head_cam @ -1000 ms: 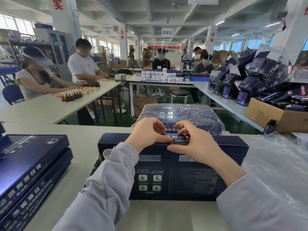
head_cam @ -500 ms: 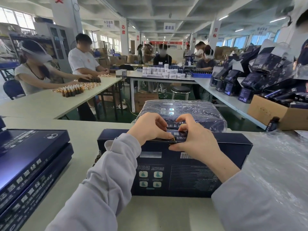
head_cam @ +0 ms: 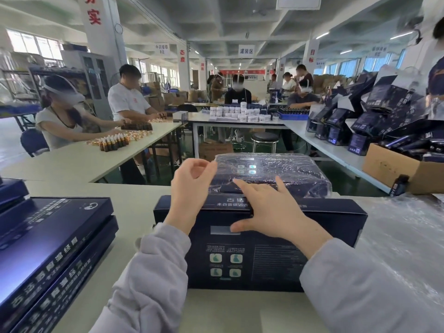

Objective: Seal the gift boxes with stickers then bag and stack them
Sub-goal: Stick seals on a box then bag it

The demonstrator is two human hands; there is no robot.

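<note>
Sealing step; right hand (head_cam: 271, 212) presses spread flat on the box (head_cam: 252, 260) edge; left hand (head_cam: 192, 186) hovers loosely curled, seemingly empty; bagging probably comes next.

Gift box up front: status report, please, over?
Left hand above box, loosely curled, empty. Right hand spread over gift box top edge. Bagged boxes just behind; nothing blocking.
</note>
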